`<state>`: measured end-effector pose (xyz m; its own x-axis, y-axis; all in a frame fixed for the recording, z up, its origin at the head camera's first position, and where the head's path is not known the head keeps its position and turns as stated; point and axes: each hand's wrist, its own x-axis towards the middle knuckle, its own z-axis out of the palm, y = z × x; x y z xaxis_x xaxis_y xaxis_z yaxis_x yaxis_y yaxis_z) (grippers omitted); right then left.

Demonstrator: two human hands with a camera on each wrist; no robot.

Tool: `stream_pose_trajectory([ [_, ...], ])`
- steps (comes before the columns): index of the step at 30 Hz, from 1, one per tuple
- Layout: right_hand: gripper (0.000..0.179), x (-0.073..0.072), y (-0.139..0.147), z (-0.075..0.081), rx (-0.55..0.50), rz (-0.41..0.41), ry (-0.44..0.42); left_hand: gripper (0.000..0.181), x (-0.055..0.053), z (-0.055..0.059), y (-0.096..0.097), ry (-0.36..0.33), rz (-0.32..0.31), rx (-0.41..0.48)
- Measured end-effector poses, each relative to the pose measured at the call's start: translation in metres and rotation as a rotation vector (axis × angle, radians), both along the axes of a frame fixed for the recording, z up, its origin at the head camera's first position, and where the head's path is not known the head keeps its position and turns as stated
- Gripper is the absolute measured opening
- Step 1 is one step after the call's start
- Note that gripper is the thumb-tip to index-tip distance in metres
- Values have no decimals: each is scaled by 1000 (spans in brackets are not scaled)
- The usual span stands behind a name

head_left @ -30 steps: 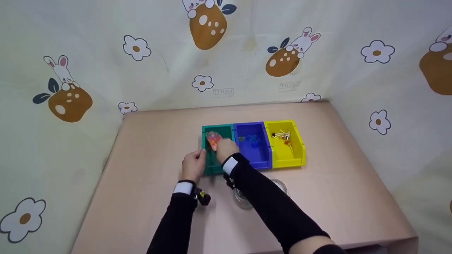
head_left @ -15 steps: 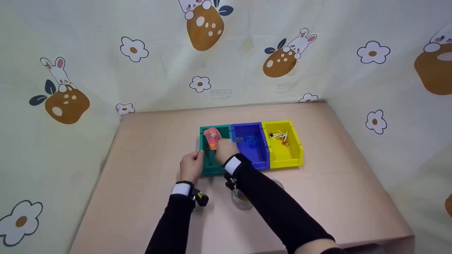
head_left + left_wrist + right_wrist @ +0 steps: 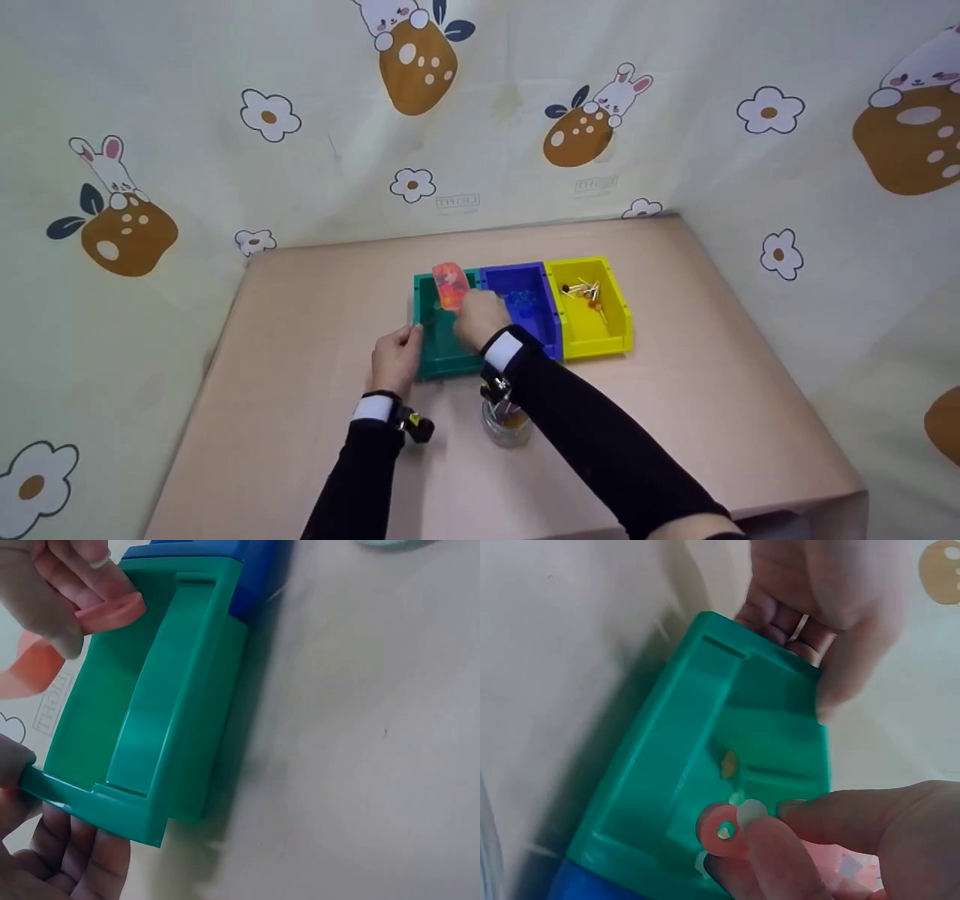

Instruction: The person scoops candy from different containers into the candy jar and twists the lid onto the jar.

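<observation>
My right hand (image 3: 481,319) pinches a pink scoop (image 3: 450,286) by its handle and holds it over the green bin (image 3: 448,366). Small colourful pieces lie in the scoop's bowl. The handle's end, with a round hole, shows in the right wrist view between thumb and fingers. My left hand (image 3: 396,360) grips the bin's left wall, with the thumb on the inside and fingers outside, as the left wrist view shows. Inside the green bin lie a yellowish piece (image 3: 729,764) and a few clear ones.
Joined to the green bin are a blue bin (image 3: 551,330) with blue translucent pieces and a yellow bin (image 3: 611,346) with several thin sticks with coloured heads. In front, partly under my right forearm, stands a glass jar (image 3: 504,429) on the table (image 3: 315,330).
The loaded scoop has risen from inside the green bin to above its back rim. My left hand keeps its grip on the wall. The view has shifted slightly.
</observation>
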<state>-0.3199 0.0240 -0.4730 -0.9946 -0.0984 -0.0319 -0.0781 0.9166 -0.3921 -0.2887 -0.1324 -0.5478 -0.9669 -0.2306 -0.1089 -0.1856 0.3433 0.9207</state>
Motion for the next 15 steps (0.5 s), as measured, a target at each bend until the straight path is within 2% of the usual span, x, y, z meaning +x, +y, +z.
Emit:
stream_pose_trajectory([
  [8, 5, 4, 8, 13, -49, -13, -60, 51, 1, -1, -2, -63, -9, 66],
  [11, 6, 5, 12, 17, -58, -6, -64, 58, 1, -1, 0, -64, 27, 73],
  [15, 5, 7, 19, 22, -70, -3, -48, 69, 2, -1, 2, -29, 89, 61],
])
